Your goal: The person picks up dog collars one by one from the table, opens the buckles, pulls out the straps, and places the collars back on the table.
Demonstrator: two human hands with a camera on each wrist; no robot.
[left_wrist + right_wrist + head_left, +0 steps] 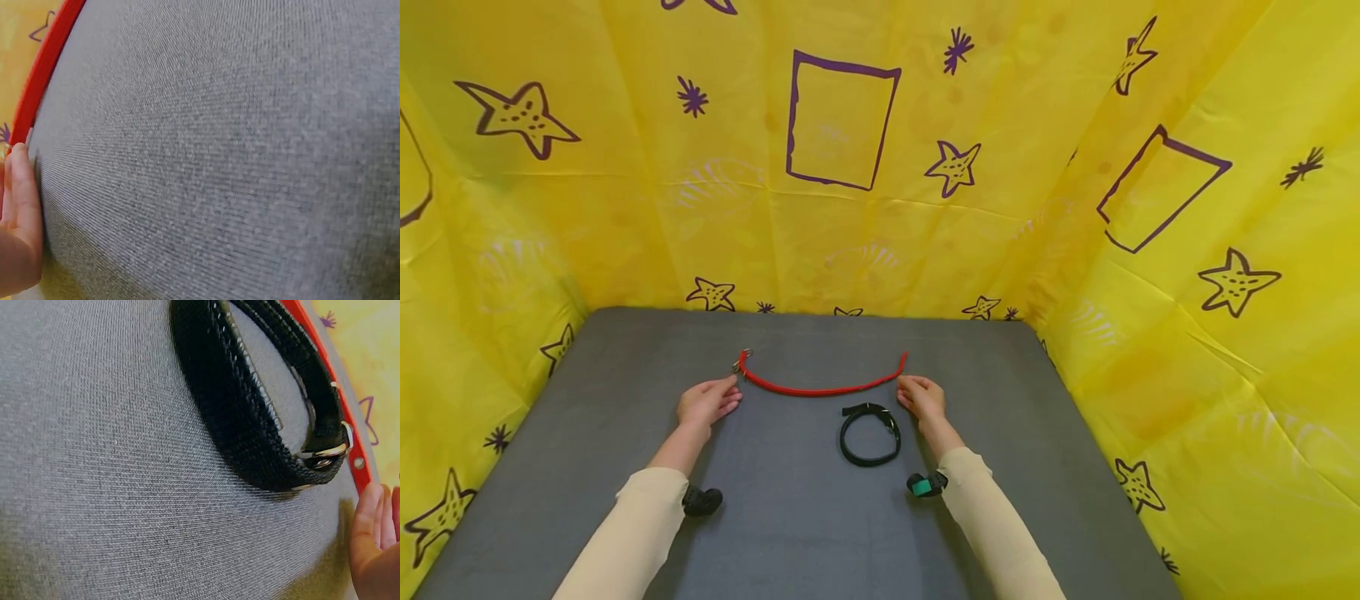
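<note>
A red collar (808,392) is unbuckled and stretched out in a shallow curve across the far part of the grey surface. My left hand (703,402) pinches it near its end with the metal buckle (737,365). At the other end, my right hand (923,398) pinches the strap near its tip, which sticks up past the fingers. Just left of the right hand lies a black collar (870,463), fastened into a loop. Its strap (250,431) stands on edge in the right wrist view, with a metal buckle (328,452) near the red strap (358,475).
Grey fabric covers the table (797,517). Yellow curtains (737,225) with purple stars and outlines hang behind the table and on both sides. Black devices are strapped at the left wrist (703,501) and right wrist (927,484).
</note>
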